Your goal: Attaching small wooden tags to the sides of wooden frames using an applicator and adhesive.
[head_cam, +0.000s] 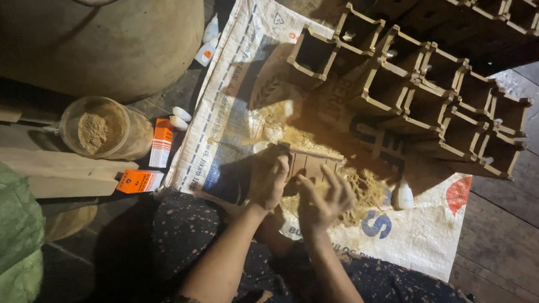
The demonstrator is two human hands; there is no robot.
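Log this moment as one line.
left hand gripping wooden box | right hand open beside it | sawdust on woven sack

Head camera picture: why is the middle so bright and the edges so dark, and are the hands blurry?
Head view: one strong light falls on the woven sack and the sawdust pile, so the corners sink into shadow; the wooden boxes cast hard shadows; the right hand is smeared by motion blur, the left hand is sharper; the green cloth is dim.
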